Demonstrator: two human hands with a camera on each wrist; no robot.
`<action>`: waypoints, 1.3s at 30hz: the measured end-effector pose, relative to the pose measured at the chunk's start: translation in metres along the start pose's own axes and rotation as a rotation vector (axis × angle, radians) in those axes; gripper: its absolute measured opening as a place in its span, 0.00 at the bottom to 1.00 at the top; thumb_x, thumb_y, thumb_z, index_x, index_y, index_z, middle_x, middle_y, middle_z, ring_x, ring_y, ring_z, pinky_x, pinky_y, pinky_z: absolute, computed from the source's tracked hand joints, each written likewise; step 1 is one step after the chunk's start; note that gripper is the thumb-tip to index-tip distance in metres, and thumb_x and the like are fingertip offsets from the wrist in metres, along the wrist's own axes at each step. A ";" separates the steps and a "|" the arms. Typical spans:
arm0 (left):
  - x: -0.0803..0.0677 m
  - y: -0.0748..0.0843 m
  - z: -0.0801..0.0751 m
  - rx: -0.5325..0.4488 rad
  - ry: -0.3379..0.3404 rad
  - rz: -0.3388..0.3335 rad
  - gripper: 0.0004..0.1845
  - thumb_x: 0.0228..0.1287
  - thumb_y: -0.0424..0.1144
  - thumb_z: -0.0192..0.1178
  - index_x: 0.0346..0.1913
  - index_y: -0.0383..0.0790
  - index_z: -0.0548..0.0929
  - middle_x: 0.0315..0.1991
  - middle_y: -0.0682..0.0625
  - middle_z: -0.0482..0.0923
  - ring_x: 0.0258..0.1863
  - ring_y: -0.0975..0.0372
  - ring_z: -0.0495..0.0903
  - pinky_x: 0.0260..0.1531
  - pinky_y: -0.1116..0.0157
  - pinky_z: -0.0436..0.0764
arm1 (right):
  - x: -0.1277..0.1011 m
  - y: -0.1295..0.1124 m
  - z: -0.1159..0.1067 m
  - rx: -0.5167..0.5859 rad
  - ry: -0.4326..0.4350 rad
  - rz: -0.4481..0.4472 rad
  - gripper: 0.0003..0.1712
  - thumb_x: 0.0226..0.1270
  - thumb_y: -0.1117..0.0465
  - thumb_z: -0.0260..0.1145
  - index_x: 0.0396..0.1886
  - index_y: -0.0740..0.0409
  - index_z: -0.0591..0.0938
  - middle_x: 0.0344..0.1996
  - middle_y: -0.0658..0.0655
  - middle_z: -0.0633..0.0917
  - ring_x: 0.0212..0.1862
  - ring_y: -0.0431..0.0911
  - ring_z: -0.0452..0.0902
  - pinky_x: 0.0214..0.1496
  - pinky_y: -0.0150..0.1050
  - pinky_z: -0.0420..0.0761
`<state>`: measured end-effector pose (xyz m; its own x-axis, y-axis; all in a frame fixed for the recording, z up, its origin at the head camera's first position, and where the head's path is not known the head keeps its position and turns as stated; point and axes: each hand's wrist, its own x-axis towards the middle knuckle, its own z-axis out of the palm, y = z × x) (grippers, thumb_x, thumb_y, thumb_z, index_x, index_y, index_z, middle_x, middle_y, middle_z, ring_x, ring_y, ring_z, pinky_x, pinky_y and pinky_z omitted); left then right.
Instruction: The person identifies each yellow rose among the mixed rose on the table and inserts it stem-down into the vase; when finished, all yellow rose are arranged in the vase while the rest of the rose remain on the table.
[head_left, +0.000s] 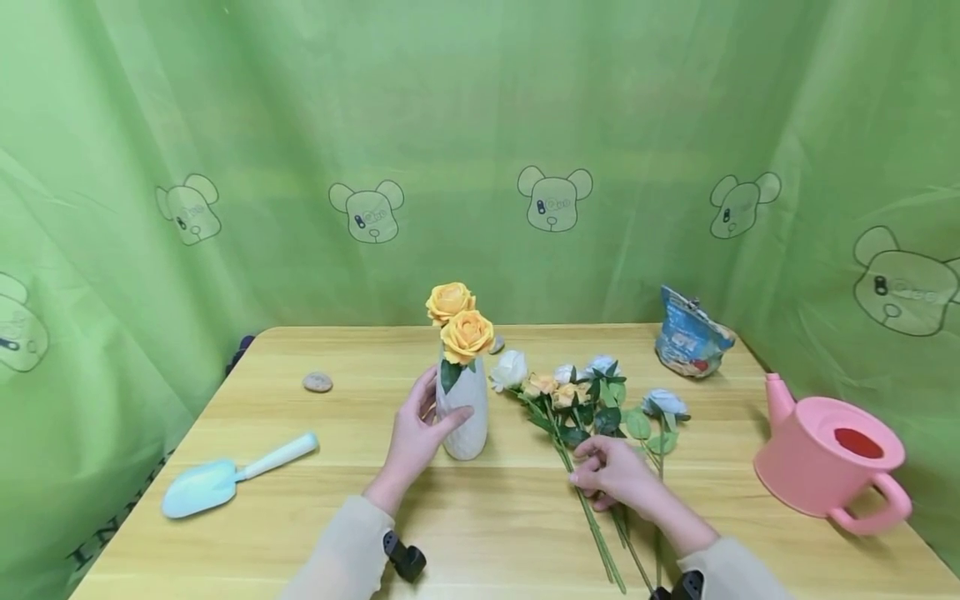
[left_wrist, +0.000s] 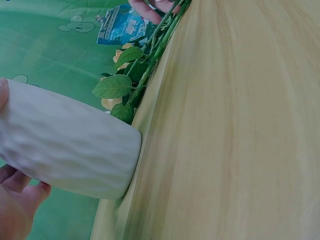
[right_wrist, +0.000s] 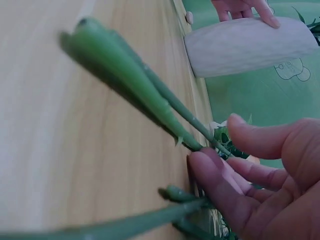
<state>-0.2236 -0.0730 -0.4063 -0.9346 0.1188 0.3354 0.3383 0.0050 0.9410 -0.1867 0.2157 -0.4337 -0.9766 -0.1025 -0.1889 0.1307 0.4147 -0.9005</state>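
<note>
A white ribbed vase (head_left: 467, 417) stands near the middle of the wooden table (head_left: 480, 517) with two yellow roses (head_left: 465, 333) in it. My left hand (head_left: 438, 408) grips the vase from the left, thumb across its front; the left wrist view shows the vase (left_wrist: 70, 150) against my fingers (left_wrist: 15, 200). To its right lies a bunch of white, orange and pale blue flowers (head_left: 577, 396). My right hand (head_left: 592, 471) rests on their green stems (head_left: 596, 525). In the right wrist view my thumb and fingers (right_wrist: 210, 175) curl round one stem (right_wrist: 140, 95).
A pale blue trowel (head_left: 225, 477) lies front left and a stone (head_left: 317, 382) behind it. A blue bag (head_left: 690, 342) sits at the back right, and a pink watering can (head_left: 828, 454) by the right edge. Green curtains surround the table.
</note>
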 end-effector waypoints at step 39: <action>-0.001 0.003 0.001 0.001 0.005 -0.011 0.38 0.53 0.34 0.68 0.67 0.42 0.63 0.61 0.43 0.69 0.60 0.54 0.69 0.60 0.58 0.67 | -0.008 -0.020 -0.017 0.140 0.010 -0.002 0.20 0.56 0.73 0.61 0.49 0.75 0.71 0.29 0.59 0.76 0.25 0.48 0.75 0.27 0.42 0.84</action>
<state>-0.2215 -0.0726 -0.4043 -0.9387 0.1134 0.3255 0.3284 0.0070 0.9445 -0.1850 0.2240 -0.4074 -0.9785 -0.0933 -0.1841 0.1511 0.2840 -0.9468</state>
